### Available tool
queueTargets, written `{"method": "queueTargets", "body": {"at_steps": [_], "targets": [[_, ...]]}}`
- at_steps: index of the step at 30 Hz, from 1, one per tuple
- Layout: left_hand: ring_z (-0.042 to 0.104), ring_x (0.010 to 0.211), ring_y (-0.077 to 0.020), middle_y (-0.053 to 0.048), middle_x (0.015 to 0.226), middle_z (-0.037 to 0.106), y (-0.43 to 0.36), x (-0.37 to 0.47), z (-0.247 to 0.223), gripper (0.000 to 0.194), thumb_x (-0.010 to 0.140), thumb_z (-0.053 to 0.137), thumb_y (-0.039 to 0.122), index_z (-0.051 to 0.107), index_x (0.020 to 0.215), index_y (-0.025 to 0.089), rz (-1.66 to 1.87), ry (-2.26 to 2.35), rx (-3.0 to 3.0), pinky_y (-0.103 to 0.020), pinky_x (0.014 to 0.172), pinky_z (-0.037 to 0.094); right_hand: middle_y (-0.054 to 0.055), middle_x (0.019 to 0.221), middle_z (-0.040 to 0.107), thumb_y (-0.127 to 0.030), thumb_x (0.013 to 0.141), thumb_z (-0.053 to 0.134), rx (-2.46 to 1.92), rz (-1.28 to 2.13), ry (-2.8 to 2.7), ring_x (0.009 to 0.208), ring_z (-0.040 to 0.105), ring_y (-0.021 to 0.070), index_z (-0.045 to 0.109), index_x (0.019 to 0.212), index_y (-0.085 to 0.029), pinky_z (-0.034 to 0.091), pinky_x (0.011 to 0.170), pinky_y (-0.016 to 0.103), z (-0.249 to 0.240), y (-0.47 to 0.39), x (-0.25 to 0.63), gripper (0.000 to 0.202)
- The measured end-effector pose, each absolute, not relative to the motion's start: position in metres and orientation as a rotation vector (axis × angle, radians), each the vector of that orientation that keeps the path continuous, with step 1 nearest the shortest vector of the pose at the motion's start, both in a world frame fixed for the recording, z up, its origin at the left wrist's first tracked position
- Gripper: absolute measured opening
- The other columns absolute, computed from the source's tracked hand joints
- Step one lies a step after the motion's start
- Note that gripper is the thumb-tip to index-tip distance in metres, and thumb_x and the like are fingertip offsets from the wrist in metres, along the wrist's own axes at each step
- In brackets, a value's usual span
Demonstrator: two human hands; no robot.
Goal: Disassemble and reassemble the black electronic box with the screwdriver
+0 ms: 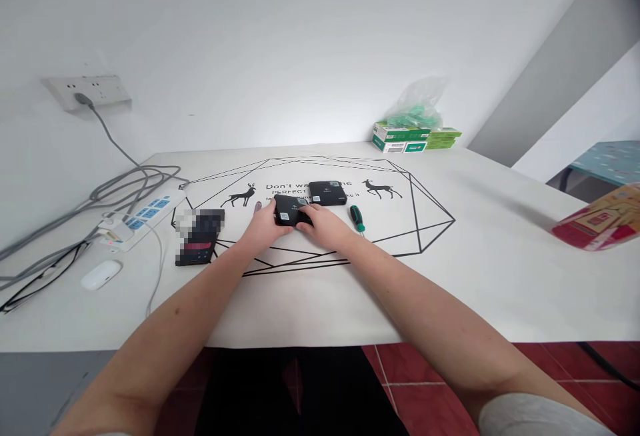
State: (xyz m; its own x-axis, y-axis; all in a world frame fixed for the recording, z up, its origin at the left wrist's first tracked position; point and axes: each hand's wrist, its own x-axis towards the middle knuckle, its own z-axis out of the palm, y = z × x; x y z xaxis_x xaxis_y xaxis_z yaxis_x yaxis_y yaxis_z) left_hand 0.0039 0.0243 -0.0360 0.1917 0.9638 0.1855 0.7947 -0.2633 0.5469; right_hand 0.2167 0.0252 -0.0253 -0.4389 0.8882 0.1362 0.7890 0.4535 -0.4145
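Note:
Low over the table mat, a flat black box with a white label on its top is held between both hands. My left hand is closed on its left side, the thumb along the near edge. From the right, my right hand grips the box with fingers over its top corner. Just behind lies a second flat black box of similar look. To the right of my right hand is a screwdriver with a green and black handle. A small pinkish thing, partly hidden, lies beside my left hand.
On the left are a blurred-out phone, a white power strip, grey cables and a white earphone case. Green and white cartons with a plastic bag stand by the wall. A red package is at the right.

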Motion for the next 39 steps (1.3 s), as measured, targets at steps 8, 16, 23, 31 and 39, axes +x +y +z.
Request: {"method": "queueTargets", "body": {"at_steps": [8,16,23,31,39], "targets": [[0.063,0.146,-0.0383,-0.022,0.151,0.071,0.032,0.010,-0.048,0.059,0.100,0.062,0.026,0.056,0.156,0.009,0.541,1.813,2.309,-0.056,0.133,0.037,0.023,0.151,0.069,-0.020,0.107,0.058,-1.527,0.247,-2.359,0.137,0.066,0.0381,0.070,0.142,-0.012,0.056,0.113,0.049,-0.030,0.030,0.215,0.038],[0.065,0.140,-0.0342,-0.020,0.143,0.074,0.036,0.007,-0.052,0.057,0.102,0.052,0.018,0.053,0.159,0.011,0.515,1.883,2.432,-0.055,0.133,0.037,0.021,0.143,0.075,-0.022,0.111,0.046,-1.203,-0.051,-2.587,0.134,0.066,0.0377,0.079,0.127,-0.013,0.054,0.111,0.052,-0.043,0.023,0.187,0.038],[0.064,0.130,-0.0406,-0.023,0.133,0.074,0.022,0.013,-0.034,0.035,0.106,0.055,0.031,0.068,0.135,0.014,0.342,2.093,2.473,-0.051,0.107,0.054,0.021,0.170,0.058,-0.022,0.111,0.046,-1.172,0.079,-2.539,0.164,0.051,0.0365,0.075,0.135,-0.009,0.037,0.138,0.058,-0.054,0.031,0.182,0.039],[0.061,0.134,-0.0423,-0.023,0.134,0.072,0.018,0.014,-0.035,0.034,0.106,0.057,0.033,0.068,0.133,0.015,0.355,2.140,2.439,-0.055,0.110,0.049,0.019,0.175,0.052,-0.023,0.112,0.044,-1.126,0.103,-2.582,0.169,0.044,0.0364,0.070,0.129,-0.013,0.032,0.140,0.062,-0.051,0.051,0.192,0.032],[0.059,0.137,-0.0416,-0.023,0.140,0.070,0.022,0.009,-0.036,0.035,0.107,0.057,0.035,0.067,0.134,0.015,0.276,2.208,2.379,-0.054,0.113,0.046,0.019,0.179,0.045,-0.016,0.111,0.039,-1.211,0.065,-2.670,0.171,0.038,0.0363,0.061,0.147,-0.007,0.032,0.141,0.058,-0.049,0.084,0.192,0.043]]}}
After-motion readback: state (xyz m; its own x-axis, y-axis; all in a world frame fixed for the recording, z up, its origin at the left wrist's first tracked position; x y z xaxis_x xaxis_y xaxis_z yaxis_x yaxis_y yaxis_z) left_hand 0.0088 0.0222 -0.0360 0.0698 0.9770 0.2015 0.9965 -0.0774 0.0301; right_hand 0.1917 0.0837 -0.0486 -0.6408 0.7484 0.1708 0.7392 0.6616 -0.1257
